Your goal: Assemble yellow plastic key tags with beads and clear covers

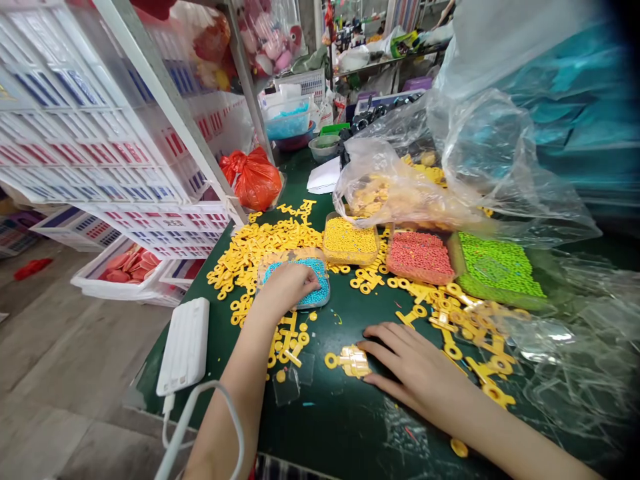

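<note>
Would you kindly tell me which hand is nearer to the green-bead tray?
Right. The right hand is left of the green-bead tray and nearer the camera; the left hand is much farther left, at the blue-bead tray.

Floored in grey slabs [40, 347] at left, near white slatted crates [85, 133] stacked behind a pale metal post [169, 110]. Furnished in front with a dark green worktop [345, 423] and, far back, with another cluttered surface [383, 65] bearing plastic bags [355, 58]. Lit in a cool, fairly even white light.
</note>
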`<control>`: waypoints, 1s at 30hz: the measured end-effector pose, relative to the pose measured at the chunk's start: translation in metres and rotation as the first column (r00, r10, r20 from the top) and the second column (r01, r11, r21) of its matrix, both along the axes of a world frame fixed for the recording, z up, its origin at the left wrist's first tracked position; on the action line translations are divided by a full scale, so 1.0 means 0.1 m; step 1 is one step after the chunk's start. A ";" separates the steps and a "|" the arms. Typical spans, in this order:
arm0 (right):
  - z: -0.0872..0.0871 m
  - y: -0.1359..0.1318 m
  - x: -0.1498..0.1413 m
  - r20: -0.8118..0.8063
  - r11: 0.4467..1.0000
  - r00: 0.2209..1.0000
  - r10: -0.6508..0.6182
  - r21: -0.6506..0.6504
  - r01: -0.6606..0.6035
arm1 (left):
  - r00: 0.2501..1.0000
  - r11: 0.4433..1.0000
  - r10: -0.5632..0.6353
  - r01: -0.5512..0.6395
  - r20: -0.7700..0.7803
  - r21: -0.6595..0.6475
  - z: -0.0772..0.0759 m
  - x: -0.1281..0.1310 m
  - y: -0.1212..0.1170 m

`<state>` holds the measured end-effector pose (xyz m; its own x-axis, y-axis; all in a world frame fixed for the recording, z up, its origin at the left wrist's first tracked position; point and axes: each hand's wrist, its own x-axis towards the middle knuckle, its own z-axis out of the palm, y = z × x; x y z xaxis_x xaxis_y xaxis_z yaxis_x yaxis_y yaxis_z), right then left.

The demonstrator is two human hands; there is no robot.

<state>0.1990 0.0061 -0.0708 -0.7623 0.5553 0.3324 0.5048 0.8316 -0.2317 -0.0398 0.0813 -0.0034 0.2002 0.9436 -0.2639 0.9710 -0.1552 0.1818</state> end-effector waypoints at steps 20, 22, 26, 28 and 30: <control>0.01 0.00 0.01 0.038 1.000 0.999 0.003 0.000 -0.003 | 0.981 0.992 -0.042 0.018 0.192 0.125 -0.10 -0.23 0.03; 0.01 0.01 0.01 0.040 1.000 0.999 0.008 0.005 -0.008 | 0.975 0.991 -0.082 0.057 0.206 0.125 -0.12 -0.20 0.02; 0.02 0.01 0.00 0.046 1.000 0.999 0.007 0.006 -0.008 | 0.974 0.992 -0.105 0.088 0.203 0.091 -0.16 -0.17 0.02; 0.02 0.01 0.00 0.043 1.000 0.999 0.008 0.010 -0.009 | 0.978 0.993 -0.099 0.086 0.182 0.079 -0.18 -0.16 0.03; 0.02 0.01 0.00 0.045 1.000 0.999 0.008 0.010 -0.008 | 0.983 0.993 -0.100 0.090 0.154 0.071 -0.19 -0.15 0.04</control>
